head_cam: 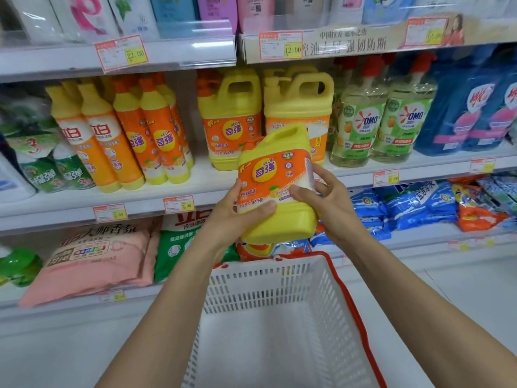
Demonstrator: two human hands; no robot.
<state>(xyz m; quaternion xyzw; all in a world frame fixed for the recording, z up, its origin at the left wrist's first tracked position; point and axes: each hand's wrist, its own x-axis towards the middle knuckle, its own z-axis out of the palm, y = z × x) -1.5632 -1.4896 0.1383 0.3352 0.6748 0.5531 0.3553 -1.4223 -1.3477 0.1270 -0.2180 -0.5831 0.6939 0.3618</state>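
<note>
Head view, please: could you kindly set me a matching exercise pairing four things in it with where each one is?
Things:
1. yellow jug
2. white basket
3. pink bag
4. OMO bottles

Places:
A. lying on the lowest shelf, at the left
B. standing on the middle shelf, at the right
C. gripped between the left hand and the right hand
D. under the hands, red-rimmed

Pairs: 1-C, 2-D, 3-A, 4-B
</note>
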